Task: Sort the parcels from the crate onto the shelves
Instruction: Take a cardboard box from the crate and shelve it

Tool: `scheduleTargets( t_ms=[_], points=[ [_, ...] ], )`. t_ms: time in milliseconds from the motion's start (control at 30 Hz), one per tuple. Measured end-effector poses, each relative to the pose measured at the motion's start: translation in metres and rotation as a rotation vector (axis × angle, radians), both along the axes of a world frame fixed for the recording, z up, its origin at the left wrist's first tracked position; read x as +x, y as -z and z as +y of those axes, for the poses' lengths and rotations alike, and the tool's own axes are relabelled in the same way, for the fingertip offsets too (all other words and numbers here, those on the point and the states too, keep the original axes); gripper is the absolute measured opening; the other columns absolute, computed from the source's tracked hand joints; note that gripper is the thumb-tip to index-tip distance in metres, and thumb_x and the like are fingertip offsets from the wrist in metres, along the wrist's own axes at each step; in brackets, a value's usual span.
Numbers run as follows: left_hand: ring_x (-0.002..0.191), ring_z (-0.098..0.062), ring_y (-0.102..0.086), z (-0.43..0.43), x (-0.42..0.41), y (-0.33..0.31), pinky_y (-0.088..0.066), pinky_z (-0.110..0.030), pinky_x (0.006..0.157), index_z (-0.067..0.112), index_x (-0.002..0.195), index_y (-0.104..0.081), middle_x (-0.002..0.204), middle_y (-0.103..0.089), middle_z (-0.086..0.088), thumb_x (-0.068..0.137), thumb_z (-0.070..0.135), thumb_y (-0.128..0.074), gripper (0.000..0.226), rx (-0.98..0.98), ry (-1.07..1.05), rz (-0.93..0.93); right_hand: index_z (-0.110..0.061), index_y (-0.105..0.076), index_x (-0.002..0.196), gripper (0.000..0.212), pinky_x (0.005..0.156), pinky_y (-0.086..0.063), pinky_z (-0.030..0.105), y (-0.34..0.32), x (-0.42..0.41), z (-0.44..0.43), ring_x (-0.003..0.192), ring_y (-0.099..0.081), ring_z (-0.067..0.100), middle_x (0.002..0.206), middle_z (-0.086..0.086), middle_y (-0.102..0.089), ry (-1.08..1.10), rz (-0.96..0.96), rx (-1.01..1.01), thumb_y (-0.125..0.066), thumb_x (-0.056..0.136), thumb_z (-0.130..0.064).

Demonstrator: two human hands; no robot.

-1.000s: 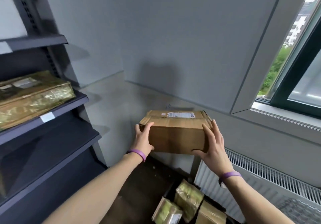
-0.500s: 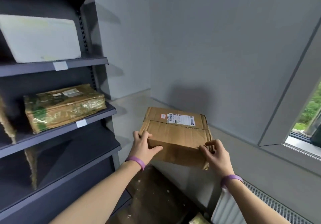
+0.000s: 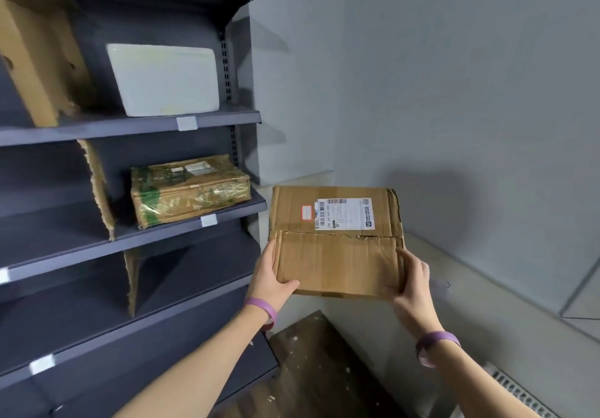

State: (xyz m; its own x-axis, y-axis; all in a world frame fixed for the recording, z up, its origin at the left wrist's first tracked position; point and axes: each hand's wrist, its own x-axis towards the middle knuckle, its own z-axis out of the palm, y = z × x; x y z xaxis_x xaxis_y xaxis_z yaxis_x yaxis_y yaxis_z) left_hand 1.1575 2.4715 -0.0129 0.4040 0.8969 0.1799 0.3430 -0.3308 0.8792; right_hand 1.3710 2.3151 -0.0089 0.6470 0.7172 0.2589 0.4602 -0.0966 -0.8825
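Head view has you holding the cardboard parcel in the air just to the right of the shelf unit. It is about level with the shelf that carries the green-wrapped parcel and touches nothing on the unit.

Your left grip clasps the near left corner, thumb on top and fingers curled underneath. Your right grip clasps the near right edge, most of its fingers hidden below the box. Both are closed on this one parcel.

You carry it by its near end alone and it does not sag, so it probably weighs little to moderate. The board looks stiff but worn. It is creased, and the tape along the centre seam is torn, so the flaps may give if you press the middle.

Keep hold at the corners and edges, where the side walls back the board. Taped patches could be slick, so keep your fingers beneath. The shipping label faces up on the half farthest from you.
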Motion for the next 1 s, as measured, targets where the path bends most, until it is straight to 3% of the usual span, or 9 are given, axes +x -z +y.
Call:
scheduleTargets(
  t_ms=[167, 300, 433, 533, 733, 1000],
  points=[
    [0.129, -0.013, -0.038, 0.001, -0.039, -0.002, -0.031, -0.024, 0.099, 0.035, 0.148, -0.02, 0.139, -0.028, 0.005, 0.071, 0.006, -0.079, 0.101, 0.074, -0.149, -0.004, -0.044, -0.014, 0.149, 0.104, 0.106, -0.025, 0.032, 0.003, -0.031, 0.024, 0.12, -0.029, 0.008, 0.129, -0.02, -0.02, -0.138, 0.08, -0.001, -0.061, 0.076, 0.013],
    [0.116, -0.001, -0.036, -0.002, -0.065, -0.011, -0.035, -0.021, 0.092, 0.039, 0.148, -0.017, 0.139, -0.027, 0.008, 0.07, 0.002, -0.078, 0.106, 0.139, -0.227, 0.018, -0.043, -0.01, 0.15, 0.114, 0.113, -0.024, 0.035, 0.011, -0.053, 0.041, 0.134, -0.024, 0.005, 0.148, -0.016, -0.021, -0.19, 0.033, 0.01, -0.068, 0.069, 0.012],
    [0.107, -0.002, -0.04, -0.005, -0.088, -0.018, -0.038, -0.021, 0.089, 0.043, 0.148, -0.012, 0.136, -0.027, 0.009, 0.068, -0.001, -0.078, 0.113, 0.156, -0.283, 0.035, -0.055, -0.003, 0.141, 0.116, 0.112, -0.022, 0.033, 0.007, -0.072, 0.05, 0.137, -0.02, 0.007, 0.15, -0.013, -0.019, -0.245, 0.039, 0.018, -0.065, 0.073, 0.016],
    [0.098, -0.007, -0.047, -0.006, -0.105, -0.018, -0.043, -0.022, 0.08, 0.047, 0.147, -0.005, 0.136, -0.025, 0.007, 0.067, 0.002, -0.079, 0.118, 0.158, -0.323, 0.079, -0.05, -0.004, 0.145, 0.115, 0.114, -0.023, 0.036, 0.001, -0.082, 0.06, 0.141, -0.021, 0.015, 0.152, -0.01, -0.02, -0.269, 0.007, 0.022, -0.065, 0.073, 0.016],
    [0.096, -0.012, -0.05, 0.002, -0.134, -0.025, -0.048, -0.025, 0.079, 0.066, 0.13, 0.013, 0.131, -0.025, 0.007, 0.064, 0.002, -0.082, 0.131, 0.192, -0.369, 0.081, -0.051, -0.003, 0.146, 0.114, 0.115, -0.023, 0.041, -0.011, -0.107, 0.074, 0.141, -0.02, 0.016, 0.153, -0.012, -0.017, -0.324, -0.019, 0.032, -0.064, 0.075, 0.015],
    [0.103, -0.016, -0.051, 0.002, -0.164, -0.019, -0.043, -0.023, 0.078, 0.052, 0.144, 0.006, 0.134, -0.023, 0.004, 0.066, 0.004, -0.082, 0.128, 0.161, -0.435, 0.123, -0.046, -0.005, 0.15, 0.111, 0.115, -0.023, 0.042, -0.007, -0.135, 0.088, 0.142, -0.02, 0.016, 0.152, -0.014, -0.016, -0.38, -0.002, 0.013, -0.065, 0.077, 0.012]
  ],
)
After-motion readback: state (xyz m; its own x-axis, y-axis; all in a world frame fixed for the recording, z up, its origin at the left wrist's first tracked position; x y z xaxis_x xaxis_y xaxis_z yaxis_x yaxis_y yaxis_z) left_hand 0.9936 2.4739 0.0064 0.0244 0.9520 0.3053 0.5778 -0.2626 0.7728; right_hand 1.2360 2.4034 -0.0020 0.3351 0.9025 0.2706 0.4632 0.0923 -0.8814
